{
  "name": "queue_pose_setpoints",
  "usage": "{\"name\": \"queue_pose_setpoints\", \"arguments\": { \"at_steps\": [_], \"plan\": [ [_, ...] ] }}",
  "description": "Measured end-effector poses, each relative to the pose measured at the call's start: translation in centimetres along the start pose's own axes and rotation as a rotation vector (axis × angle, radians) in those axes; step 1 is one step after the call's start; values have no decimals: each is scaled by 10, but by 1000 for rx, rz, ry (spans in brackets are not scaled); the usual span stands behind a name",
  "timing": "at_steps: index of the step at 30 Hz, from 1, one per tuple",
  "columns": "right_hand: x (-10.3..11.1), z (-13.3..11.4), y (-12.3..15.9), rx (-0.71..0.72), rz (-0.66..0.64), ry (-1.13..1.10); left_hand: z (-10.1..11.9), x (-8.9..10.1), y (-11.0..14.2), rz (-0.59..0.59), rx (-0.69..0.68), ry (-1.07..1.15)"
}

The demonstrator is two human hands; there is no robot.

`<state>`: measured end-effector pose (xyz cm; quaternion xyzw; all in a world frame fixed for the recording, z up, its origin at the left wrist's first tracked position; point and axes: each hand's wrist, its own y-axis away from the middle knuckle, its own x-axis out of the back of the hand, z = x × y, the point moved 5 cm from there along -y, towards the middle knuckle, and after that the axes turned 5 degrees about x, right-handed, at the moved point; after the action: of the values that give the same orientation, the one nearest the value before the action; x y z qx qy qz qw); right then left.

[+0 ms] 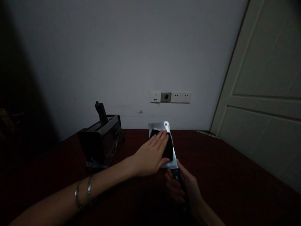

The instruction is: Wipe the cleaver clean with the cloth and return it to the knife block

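Observation:
A kitchen cleaver (157, 126) is held up in front of me, its shiny broad blade tilted and a small hole near the far corner. My right hand (188, 185) is wrapped round its black riveted handle (176, 175). Across the blade lies a black cloth (168, 151). My left hand (151, 154) presses that cloth against the metal, fingers stretched flat over it and the thumb at its near edge. The palm hides part of both cloth and blade.
On the left of the dark red table (135, 138) stands a black knife block (100, 141) with one black handle (101, 112) sticking out. Behind is a pale wall with sockets (180, 97). A white panelled door (263, 125) borders the right side. The light is dim.

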<state>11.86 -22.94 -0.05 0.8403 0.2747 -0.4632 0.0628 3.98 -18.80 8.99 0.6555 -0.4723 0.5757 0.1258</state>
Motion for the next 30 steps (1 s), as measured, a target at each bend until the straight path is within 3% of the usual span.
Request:
{"name": "queue_pose_setpoints", "arguments": {
  "at_steps": [2, 8, 10, 16, 19, 24, 30],
  "plan": [
    [-1, 0, 1, -5, -4, -9, -5, 1, -1, -9, 17, 8],
    [0, 6, 5, -29, -27, -6, -57, -6, -18, -6, 195, 39],
    [1, 5, 4, -10, -25, 1, -54, -7, -17, -5, 176, 23],
    [5, -1, 1, 8, 25, 40, 1, -4, 10, -11, -19, -24],
    [5, 0, 1, -19, 43, 38, 14, -3, 19, -18, -83, -26],
    [0, 0, 2, 1, 30, 63, -2, 2, 11, -14, -78, -30],
    [-5, 5, 2, -21, 7, 47, -42, 4, -24, 22, 97, -20]
  ]
}}
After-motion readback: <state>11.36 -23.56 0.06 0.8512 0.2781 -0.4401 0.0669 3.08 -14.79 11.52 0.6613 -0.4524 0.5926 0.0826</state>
